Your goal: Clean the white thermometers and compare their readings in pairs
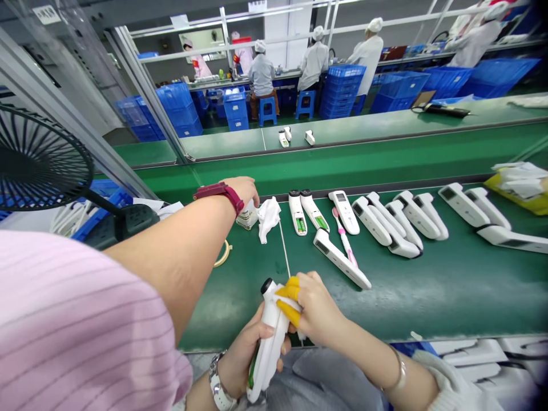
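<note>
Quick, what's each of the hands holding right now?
Left hand: closed around a white device.
Right hand: yellow-covered fingers bent against it; can't tell if they're pinching anything.

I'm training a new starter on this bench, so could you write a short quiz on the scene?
1. Multiple choice: what colour are the finger covers on the wearer's right hand? A, blue; B, yellow; C, black.
2. True or false: the wearer's left hand is gripping a white handset.
3. Fill in the missing word: a pink and white ___ lies beside other handsets on the green worktop.

Key: 1, B; 2, true; 3, toothbrush.
</note>
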Tool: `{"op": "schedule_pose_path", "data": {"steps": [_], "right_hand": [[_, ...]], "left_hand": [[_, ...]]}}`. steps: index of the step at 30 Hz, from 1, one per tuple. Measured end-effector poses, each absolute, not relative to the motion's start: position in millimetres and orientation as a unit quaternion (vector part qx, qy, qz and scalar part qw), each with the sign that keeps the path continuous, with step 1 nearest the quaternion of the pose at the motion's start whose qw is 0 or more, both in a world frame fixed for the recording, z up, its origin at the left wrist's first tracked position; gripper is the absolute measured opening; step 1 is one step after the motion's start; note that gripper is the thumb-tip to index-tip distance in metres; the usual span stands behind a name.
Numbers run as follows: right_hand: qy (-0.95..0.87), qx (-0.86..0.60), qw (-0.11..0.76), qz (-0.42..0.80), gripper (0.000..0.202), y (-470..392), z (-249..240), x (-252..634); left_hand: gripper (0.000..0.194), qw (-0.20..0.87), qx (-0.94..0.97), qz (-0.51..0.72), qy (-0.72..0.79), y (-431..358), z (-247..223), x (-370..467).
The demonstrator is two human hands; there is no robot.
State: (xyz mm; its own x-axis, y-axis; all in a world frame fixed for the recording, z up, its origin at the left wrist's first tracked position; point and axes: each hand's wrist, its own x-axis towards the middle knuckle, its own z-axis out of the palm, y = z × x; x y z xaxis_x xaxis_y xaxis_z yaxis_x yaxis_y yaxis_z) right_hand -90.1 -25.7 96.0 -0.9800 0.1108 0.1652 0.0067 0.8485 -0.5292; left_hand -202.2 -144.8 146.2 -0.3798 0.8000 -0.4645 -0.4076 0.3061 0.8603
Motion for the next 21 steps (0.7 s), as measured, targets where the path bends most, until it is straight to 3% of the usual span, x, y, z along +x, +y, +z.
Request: {"op": "schedule_pose_path", "data": {"steps": [3,6,17,21], "right_hand": [[-0.958,-0.048,0.104,0.265,0.017,-25,96,-92],[-0.957,-0.027,0.091,0.275,0.017,-27,96,-89],[-0.959,-0.03,0.074,0.271,0.019,-27,99,-87],[-0.959,-0.043,0.106,0.26,0.012,-28,98,-91]], "left_hand": [[0.048,0.593,0.068,0.611,0.52,-179,87,-150],[0.052,0.613,0.017,0.639,0.464,-189,58,-142],[0.046,0.628,-0.025,0.67,0.395,-186,57,-151],[0.045,0.621,-0.029,0.681,0.387,-184,54,-150]]}}
